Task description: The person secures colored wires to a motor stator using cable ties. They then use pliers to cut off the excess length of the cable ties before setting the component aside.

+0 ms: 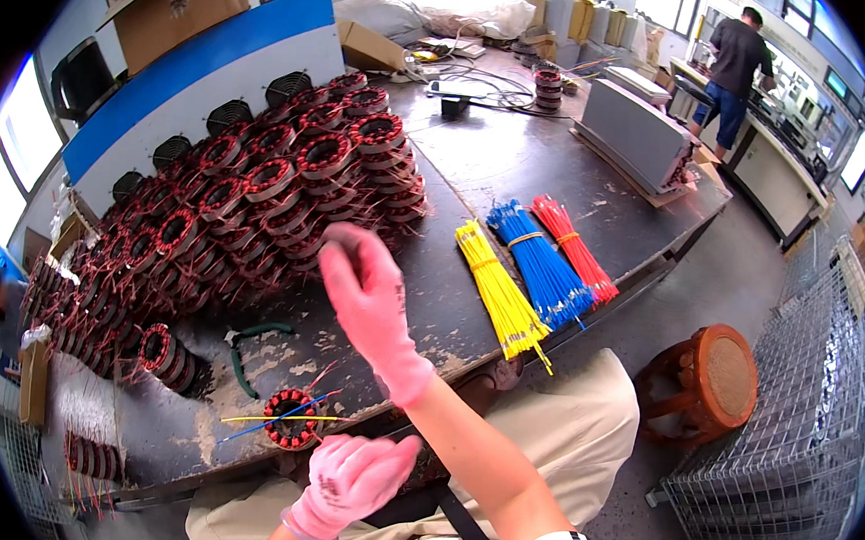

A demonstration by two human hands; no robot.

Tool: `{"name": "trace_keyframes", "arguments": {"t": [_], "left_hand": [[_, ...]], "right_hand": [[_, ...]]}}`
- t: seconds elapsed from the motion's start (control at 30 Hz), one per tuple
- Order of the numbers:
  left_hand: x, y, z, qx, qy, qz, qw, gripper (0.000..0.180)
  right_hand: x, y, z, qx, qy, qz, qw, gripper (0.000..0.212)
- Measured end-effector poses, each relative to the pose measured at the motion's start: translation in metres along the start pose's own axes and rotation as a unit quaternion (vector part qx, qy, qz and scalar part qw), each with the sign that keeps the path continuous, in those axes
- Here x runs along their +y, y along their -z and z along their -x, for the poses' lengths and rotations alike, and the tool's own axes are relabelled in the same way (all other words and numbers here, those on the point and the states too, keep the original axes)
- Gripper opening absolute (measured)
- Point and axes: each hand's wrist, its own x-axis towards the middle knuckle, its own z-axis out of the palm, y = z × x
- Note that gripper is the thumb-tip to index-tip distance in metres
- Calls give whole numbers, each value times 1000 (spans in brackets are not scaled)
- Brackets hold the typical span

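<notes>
My right hand [365, 295], in a pink glove, is raised over the middle of the table with its fingers curled and thumb drawn in. Whatever it may pinch is too small to make out. Low at the table's front edge, my left hand [352, 485], gloved likewise, is closed; its fingertips are hidden. Just beyond it lies a motor stator [292, 419] with red windings, with blue and yellow wires across it and thin red leads sticking up. A green-handled tool [241, 357], perhaps pliers, rests behind that stator.
Many stators [248, 177] are stacked at the left against a blue-and-white board [216, 64]. Yellow [501, 290], blue [541, 263] and red [574, 250] wire bundles lie right of my right hand. A wooden stool [700, 384] and wire cage [773, 424] stand right. Another person [738, 66] works beyond.
</notes>
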Motion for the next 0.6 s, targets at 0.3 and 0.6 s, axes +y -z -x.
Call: {"name": "trace_keyframes", "arguments": {"t": [0.3,0.6], "left_hand": [[18,-11,-39,6,187,-11,982,43],[27,22,-39,-74,218,254,940,7]], "right_hand": [[15,29,42,-294,233,634,676,23],[-11,76,73,-269,193,425,842,25]]}}
